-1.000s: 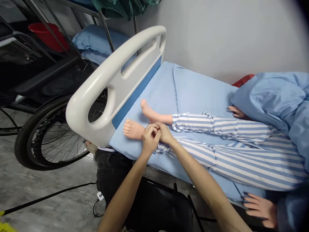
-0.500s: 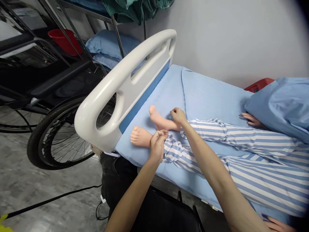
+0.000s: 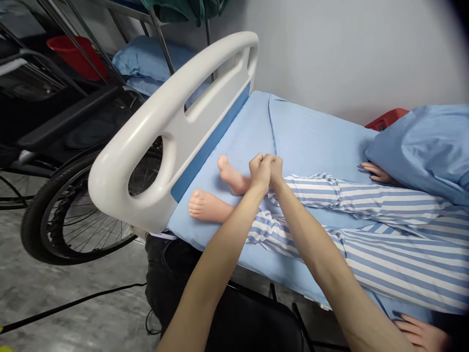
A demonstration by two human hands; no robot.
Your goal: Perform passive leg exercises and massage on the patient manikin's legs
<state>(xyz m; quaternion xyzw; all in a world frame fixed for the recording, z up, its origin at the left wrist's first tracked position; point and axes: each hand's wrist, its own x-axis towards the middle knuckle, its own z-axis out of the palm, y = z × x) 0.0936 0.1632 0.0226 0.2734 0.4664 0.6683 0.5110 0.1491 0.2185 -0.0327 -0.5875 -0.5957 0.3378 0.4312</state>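
Note:
A manikin in blue-and-white striped pajama trousers [image 3: 388, 254] lies on the bed with its feet bare. My left hand [image 3: 259, 172] and my right hand [image 3: 276, 170] are side by side, touching, just above the ankle of the far foot [image 3: 230, 175]. Both have their fingers curled closed, beside the far trouser cuff. What they hold, if anything, is hidden between them. The near foot [image 3: 208, 206] rests on the light blue sheet [image 3: 308, 134], its ankle partly behind my left forearm.
A white footboard [image 3: 172, 102] rises at the bed's end. Beyond it stand a wheelchair [image 3: 54, 210], a red bucket [image 3: 78, 56] and stacked blue pillows [image 3: 146, 58]. A blue pillow or cover [image 3: 428, 146] lies over the manikin's far arm. A black chair [image 3: 264, 322] is below me.
My left hand has left the near ankle and moved across to the far one, meeting my right hand there. The view has shifted slightly to the right.

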